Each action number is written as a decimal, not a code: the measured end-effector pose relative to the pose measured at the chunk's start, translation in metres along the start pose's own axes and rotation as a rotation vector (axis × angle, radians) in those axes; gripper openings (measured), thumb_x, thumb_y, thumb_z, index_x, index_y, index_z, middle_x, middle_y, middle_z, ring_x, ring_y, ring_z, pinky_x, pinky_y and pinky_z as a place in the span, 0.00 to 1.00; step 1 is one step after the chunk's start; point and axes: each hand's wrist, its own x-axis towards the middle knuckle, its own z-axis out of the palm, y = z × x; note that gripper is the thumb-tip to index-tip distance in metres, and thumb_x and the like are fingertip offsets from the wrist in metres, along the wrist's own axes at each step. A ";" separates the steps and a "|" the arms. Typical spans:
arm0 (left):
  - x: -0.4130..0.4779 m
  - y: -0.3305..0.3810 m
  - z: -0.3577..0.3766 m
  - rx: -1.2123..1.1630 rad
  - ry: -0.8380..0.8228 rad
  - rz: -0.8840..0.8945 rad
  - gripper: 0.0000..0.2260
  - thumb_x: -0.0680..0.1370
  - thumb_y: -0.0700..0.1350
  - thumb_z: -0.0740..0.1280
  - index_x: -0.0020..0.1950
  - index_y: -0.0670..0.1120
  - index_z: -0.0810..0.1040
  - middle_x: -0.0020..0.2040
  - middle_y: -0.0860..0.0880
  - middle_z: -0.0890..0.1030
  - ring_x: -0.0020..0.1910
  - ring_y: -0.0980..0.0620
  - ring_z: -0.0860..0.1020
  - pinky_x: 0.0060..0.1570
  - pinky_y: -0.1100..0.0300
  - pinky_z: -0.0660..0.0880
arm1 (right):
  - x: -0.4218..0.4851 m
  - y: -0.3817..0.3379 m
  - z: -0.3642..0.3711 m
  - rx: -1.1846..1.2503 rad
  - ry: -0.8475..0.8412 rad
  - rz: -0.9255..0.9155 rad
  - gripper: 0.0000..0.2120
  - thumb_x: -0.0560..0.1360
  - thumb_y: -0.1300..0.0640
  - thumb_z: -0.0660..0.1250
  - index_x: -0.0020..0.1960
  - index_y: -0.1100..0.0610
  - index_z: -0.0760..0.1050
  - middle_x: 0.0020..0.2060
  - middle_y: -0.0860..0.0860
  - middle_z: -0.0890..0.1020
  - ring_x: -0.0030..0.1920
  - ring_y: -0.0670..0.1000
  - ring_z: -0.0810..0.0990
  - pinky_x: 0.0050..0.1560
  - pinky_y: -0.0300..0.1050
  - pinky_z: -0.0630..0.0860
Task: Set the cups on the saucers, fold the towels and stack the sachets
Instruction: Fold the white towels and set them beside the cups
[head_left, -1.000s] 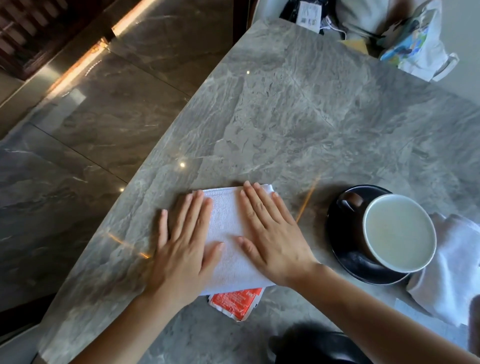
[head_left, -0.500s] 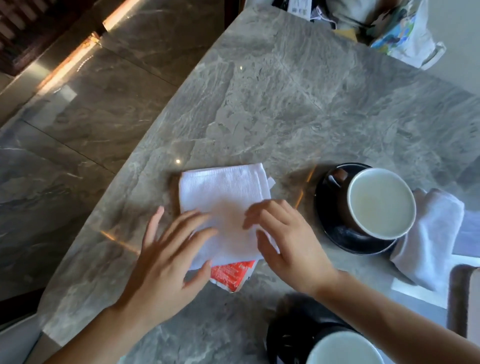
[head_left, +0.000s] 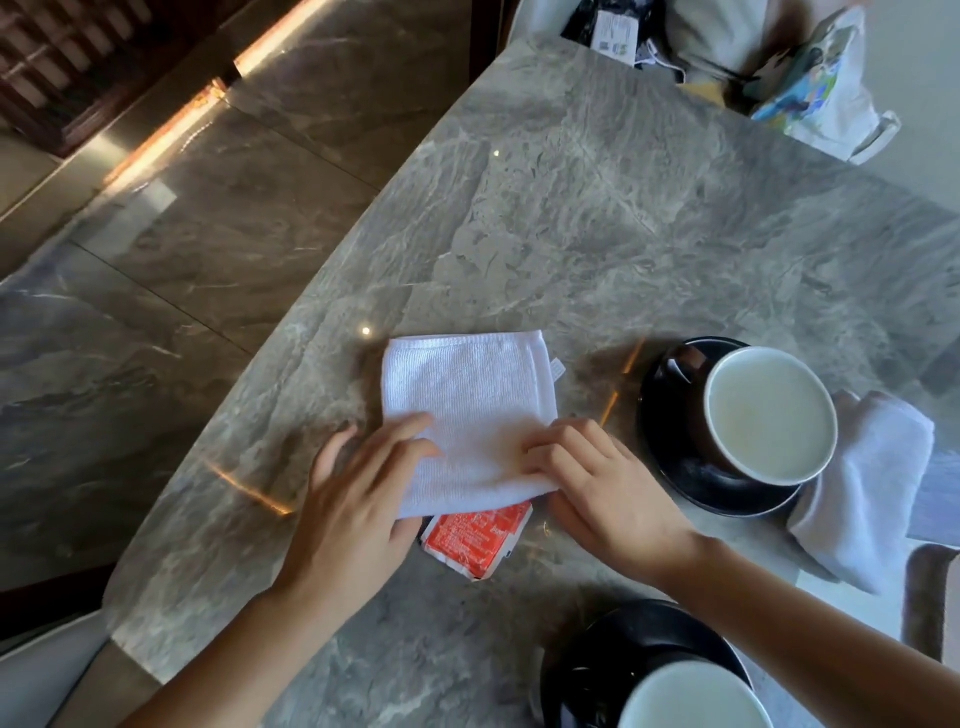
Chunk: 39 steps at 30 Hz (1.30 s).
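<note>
A white folded towel (head_left: 467, 410) lies flat as a rough square in the middle of the frame on the grey marbled table (head_left: 571, 208), with a small label sticking out at its upper right corner. The left hand (head_left: 358, 499) has its fingers laid on top of the towel's lower left part and its thumb tucked under the near corner, so it pinches that corner. The right hand (head_left: 608, 483) has curled fingers on the towel's lower right edge with the thumb at the near corner beneath, gripping the cloth there. A red sachet (head_left: 478, 535) pokes out from under the towel's near edge, between the two hands. At the right of the frame a dark cup (head_left: 769, 410) with a pale inside stands on a black saucer (head_left: 691, 467), handle toward the upper left. A second towel (head_left: 862, 483), loosely bundled, lies just beside that saucer at the right edge. At the bottom of the frame another cup (head_left: 685, 696) sits on another black saucer (head_left: 613, 649), partly cut off. Bags (head_left: 810, 78) rest at the far end of the table in the upper right, and a polished stone floor (head_left: 208, 208) fills the left.
</note>
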 end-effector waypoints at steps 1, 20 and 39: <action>0.000 -0.001 -0.001 -0.029 0.019 0.001 0.16 0.67 0.37 0.67 0.54 0.48 0.76 0.65 0.52 0.76 0.63 0.54 0.75 0.63 0.48 0.66 | 0.000 0.000 0.000 0.055 0.050 -0.006 0.10 0.74 0.59 0.63 0.53 0.61 0.76 0.52 0.55 0.80 0.54 0.59 0.78 0.48 0.54 0.77; 0.013 -0.008 -0.008 -0.958 0.101 -0.511 0.11 0.75 0.54 0.60 0.46 0.48 0.77 0.42 0.47 0.82 0.43 0.54 0.79 0.48 0.50 0.77 | 0.091 0.004 0.013 0.564 0.505 0.381 0.11 0.76 0.49 0.59 0.58 0.42 0.63 0.47 0.27 0.73 0.46 0.33 0.74 0.44 0.25 0.68; 0.040 -0.003 -0.005 0.232 -0.152 0.192 0.29 0.79 0.57 0.53 0.76 0.45 0.53 0.78 0.47 0.52 0.77 0.49 0.49 0.72 0.44 0.49 | 0.104 0.010 0.013 0.313 0.348 0.354 0.14 0.77 0.56 0.60 0.61 0.49 0.67 0.55 0.44 0.72 0.52 0.42 0.74 0.41 0.39 0.68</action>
